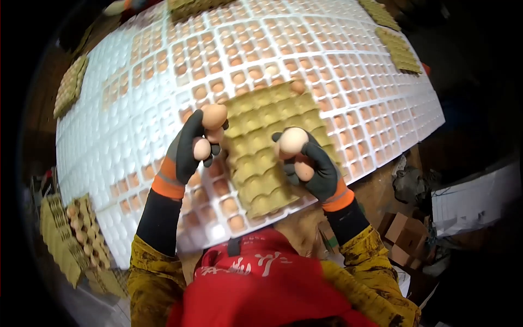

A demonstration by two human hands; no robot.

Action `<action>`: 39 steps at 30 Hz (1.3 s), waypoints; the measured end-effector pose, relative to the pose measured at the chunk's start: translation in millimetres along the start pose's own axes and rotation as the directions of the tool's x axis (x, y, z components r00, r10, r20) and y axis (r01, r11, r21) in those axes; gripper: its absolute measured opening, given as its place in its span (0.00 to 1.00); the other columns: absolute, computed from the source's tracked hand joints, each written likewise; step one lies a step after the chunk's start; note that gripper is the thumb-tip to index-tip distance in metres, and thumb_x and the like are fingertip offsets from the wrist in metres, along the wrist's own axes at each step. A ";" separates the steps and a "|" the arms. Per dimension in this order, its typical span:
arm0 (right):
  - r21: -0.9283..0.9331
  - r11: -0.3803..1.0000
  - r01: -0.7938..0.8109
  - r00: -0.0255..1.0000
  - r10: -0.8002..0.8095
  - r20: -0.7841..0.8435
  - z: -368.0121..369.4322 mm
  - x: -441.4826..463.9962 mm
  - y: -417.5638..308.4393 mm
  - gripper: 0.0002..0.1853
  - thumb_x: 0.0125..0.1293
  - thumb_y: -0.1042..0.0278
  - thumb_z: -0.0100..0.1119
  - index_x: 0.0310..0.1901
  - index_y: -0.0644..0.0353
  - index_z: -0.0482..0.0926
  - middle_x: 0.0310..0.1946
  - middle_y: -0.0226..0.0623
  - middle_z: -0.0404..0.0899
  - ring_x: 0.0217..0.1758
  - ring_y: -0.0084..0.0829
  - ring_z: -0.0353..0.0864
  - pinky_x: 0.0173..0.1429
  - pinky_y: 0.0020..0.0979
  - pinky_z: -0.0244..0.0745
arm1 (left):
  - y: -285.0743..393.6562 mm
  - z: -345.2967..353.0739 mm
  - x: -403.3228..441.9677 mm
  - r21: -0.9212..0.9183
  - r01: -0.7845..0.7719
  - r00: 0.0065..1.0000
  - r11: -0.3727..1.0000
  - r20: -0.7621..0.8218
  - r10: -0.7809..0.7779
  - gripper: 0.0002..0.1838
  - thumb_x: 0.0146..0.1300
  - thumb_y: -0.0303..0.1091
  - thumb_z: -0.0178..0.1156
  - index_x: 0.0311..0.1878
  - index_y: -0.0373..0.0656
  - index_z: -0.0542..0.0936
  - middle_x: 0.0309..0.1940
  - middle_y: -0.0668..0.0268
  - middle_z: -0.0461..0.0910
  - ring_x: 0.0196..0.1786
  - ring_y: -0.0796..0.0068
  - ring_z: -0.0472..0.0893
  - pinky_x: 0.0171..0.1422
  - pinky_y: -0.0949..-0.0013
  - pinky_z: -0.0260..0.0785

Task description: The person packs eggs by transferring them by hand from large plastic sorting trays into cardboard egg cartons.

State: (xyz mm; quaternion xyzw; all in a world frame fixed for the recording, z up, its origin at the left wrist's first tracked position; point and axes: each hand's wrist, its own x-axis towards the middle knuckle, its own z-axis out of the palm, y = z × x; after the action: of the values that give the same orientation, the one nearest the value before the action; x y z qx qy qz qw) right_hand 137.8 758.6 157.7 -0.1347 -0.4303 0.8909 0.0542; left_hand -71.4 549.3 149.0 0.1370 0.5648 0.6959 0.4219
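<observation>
My left hand (190, 144), in a dark glove with an orange cuff, is closed around several brown eggs (214, 116). It hovers at the left edge of a yellowish pulp egg tray (259, 158). On the tray's right side, my right hand (310, 163), gloved alike, also grips several eggs (294, 140), one paler than the rest. The pulp tray's visible cups hold no eggs. It lies at a slant on top of white plastic egg trays (158, 109). A single egg (297, 86) sits by the pulp tray's far corner.
White trays cover the table, many cups filled with brown eggs (245, 46). Pulp trays stand at the left edge (71, 87), far right (397, 49) and back (196, 8). Stacked pulp trays with eggs (84, 234) stand lower left. A cardboard box (406, 234) lies lower right.
</observation>
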 end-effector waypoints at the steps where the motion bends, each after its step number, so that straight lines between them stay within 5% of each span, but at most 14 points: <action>1: -0.081 0.996 -0.033 0.999 0.032 -0.012 17.4 -8.9 7.1 0.24 0.74 0.64 0.52 0.69 0.61 0.69 0.46 0.39 0.80 0.37 0.24 0.78 0.40 0.27 0.77 | -5.5 -17.3 -32.8 0.152 -0.079 0.997 0.985 0.024 0.076 0.26 0.81 0.50 0.40 0.63 0.38 0.73 0.53 0.61 0.81 0.26 0.84 0.73 0.24 0.80 0.62; 4: -0.276 0.921 -0.276 0.960 0.280 -0.025 57.9 -40.3 45.4 0.26 0.63 0.69 0.64 0.63 0.63 0.74 0.50 0.41 0.81 0.45 0.27 0.82 0.49 0.30 0.79 | -33.1 -78.5 -131.4 0.240 0.160 0.980 0.957 -0.153 -0.125 0.29 0.82 0.55 0.36 0.61 0.39 0.75 0.40 0.66 0.79 0.25 0.83 0.71 0.24 0.78 0.63; 7: -0.584 0.809 -0.067 0.980 0.162 0.112 88.9 -67.1 127.2 0.30 0.54 0.67 0.77 0.59 0.58 0.78 0.58 0.40 0.76 0.61 0.37 0.76 0.66 0.39 0.72 | -64.4 -131.0 -230.5 0.049 0.239 0.905 0.970 -0.372 -0.204 0.23 0.78 0.48 0.49 0.55 0.35 0.79 0.29 0.66 0.79 0.22 0.80 0.72 0.26 0.75 0.64; 12: -0.909 0.383 0.164 0.984 0.003 0.178 131.1 -93.6 221.9 0.29 0.53 0.63 0.78 0.58 0.51 0.79 0.60 0.43 0.74 0.60 0.48 0.78 0.61 0.44 0.76 | -117.8 -188.9 -355.2 0.171 0.377 0.776 0.910 -0.595 -0.209 0.21 0.60 0.30 0.71 0.56 0.39 0.80 0.39 0.65 0.81 0.33 0.80 0.78 0.30 0.75 0.68; 14: -0.952 0.290 0.095 0.995 -0.042 0.086 158.2 -90.7 235.1 0.28 0.53 0.62 0.77 0.57 0.49 0.79 0.60 0.43 0.75 0.59 0.47 0.79 0.59 0.44 0.78 | -144.1 -190.0 -375.9 0.489 0.177 0.828 0.854 -0.543 0.140 0.23 0.55 0.30 0.75 0.54 0.38 0.81 0.46 0.63 0.80 0.42 0.74 0.81 0.38 0.69 0.74; 16: -0.993 -0.030 0.118 0.986 -0.117 0.120 159.6 -80.7 258.2 0.25 0.58 0.58 0.72 0.58 0.45 0.79 0.62 0.44 0.74 0.56 0.48 0.82 0.53 0.43 0.80 | -146.2 -176.6 -373.4 0.630 0.122 0.847 0.767 -0.469 0.250 0.23 0.50 0.30 0.77 0.51 0.38 0.82 0.49 0.58 0.80 0.51 0.61 0.81 0.55 0.60 0.76; 18: -0.997 -0.072 0.039 0.998 -0.055 0.043 156.8 -78.0 265.1 0.23 0.59 0.58 0.70 0.57 0.46 0.80 0.63 0.44 0.74 0.52 0.46 0.84 0.51 0.43 0.81 | -142.1 -155.7 -357.1 0.731 0.045 0.852 0.681 -0.384 0.355 0.24 0.48 0.31 0.79 0.50 0.40 0.83 0.51 0.56 0.79 0.52 0.57 0.81 0.55 0.60 0.76; 22: -0.939 0.342 0.036 0.979 -0.202 -0.036 145.7 -84.2 272.2 0.21 0.67 0.66 0.66 0.62 0.46 0.80 0.65 0.42 0.73 0.49 0.36 0.85 0.49 0.36 0.81 | -165.1 -127.3 -313.7 0.937 -0.020 0.810 0.349 -0.190 0.555 0.29 0.49 0.37 0.78 0.57 0.47 0.81 0.59 0.55 0.74 0.53 0.52 0.81 0.56 0.57 0.77; 23: -0.959 0.270 0.088 0.972 -0.234 0.023 131.3 -83.1 278.5 0.22 0.69 0.69 0.65 0.64 0.48 0.79 0.63 0.40 0.75 0.47 0.32 0.85 0.49 0.34 0.80 | -171.6 -126.7 -302.7 0.944 0.104 0.894 0.312 -0.226 0.387 0.29 0.52 0.41 0.75 0.58 0.48 0.80 0.60 0.55 0.74 0.56 0.52 0.80 0.57 0.57 0.77; 24: -0.894 0.448 0.003 0.978 -0.188 -0.091 128.7 -84.9 278.5 0.22 0.70 0.68 0.64 0.65 0.50 0.78 0.62 0.38 0.75 0.46 0.30 0.85 0.49 0.33 0.80 | -167.5 -124.6 -296.1 0.950 0.174 0.938 0.258 -0.240 0.251 0.28 0.55 0.43 0.73 0.60 0.49 0.80 0.60 0.54 0.73 0.58 0.51 0.79 0.57 0.56 0.77; 28: -0.464 0.867 -0.179 0.959 0.048 -0.280 130.3 -90.5 270.2 0.21 0.74 0.66 0.57 0.66 0.58 0.74 0.62 0.38 0.75 0.53 0.29 0.82 0.56 0.32 0.79 | -163.9 -133.1 -314.3 0.969 0.149 0.947 0.198 -0.197 0.253 0.30 0.61 0.40 0.68 0.69 0.55 0.76 0.64 0.52 0.72 0.61 0.50 0.78 0.59 0.55 0.77; 33: -0.196 0.975 -0.101 0.994 0.092 -0.053 167.3 -83.9 275.4 0.26 0.73 0.67 0.52 0.71 0.61 0.66 0.64 0.40 0.72 0.66 0.38 0.77 0.68 0.37 0.76 | -159.3 -151.4 -332.8 0.914 -0.030 0.910 0.405 -0.142 0.388 0.35 0.63 0.30 0.64 0.75 0.50 0.69 0.65 0.52 0.72 0.59 0.55 0.79 0.59 0.58 0.75; 36: -0.320 0.937 -0.142 0.988 0.153 0.011 205.2 -67.0 288.6 0.24 0.70 0.72 0.55 0.67 0.63 0.69 0.62 0.44 0.76 0.62 0.36 0.80 0.69 0.39 0.75 | -163.3 -168.8 -346.5 0.552 -0.114 0.777 0.826 -0.468 0.420 0.36 0.62 0.27 0.62 0.75 0.44 0.67 0.63 0.55 0.73 0.56 0.61 0.78 0.61 0.61 0.73; 39: -0.644 0.755 0.121 0.974 0.035 0.224 228.4 -47.0 318.4 0.25 0.68 0.74 0.63 0.65 0.61 0.71 0.58 0.41 0.77 0.59 0.33 0.80 0.65 0.33 0.77 | -190.9 -190.4 -350.7 0.768 -0.096 0.630 0.633 -0.445 0.636 0.36 0.59 0.25 0.62 0.73 0.36 0.66 0.62 0.52 0.72 0.60 0.55 0.75 0.62 0.57 0.70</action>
State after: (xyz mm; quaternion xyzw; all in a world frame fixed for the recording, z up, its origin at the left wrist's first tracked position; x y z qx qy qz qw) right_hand 123.6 378.2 53.6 -0.0346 -0.7204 0.6922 -0.0242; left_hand 96.8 162.7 15.3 0.1366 0.8461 0.5111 -0.0644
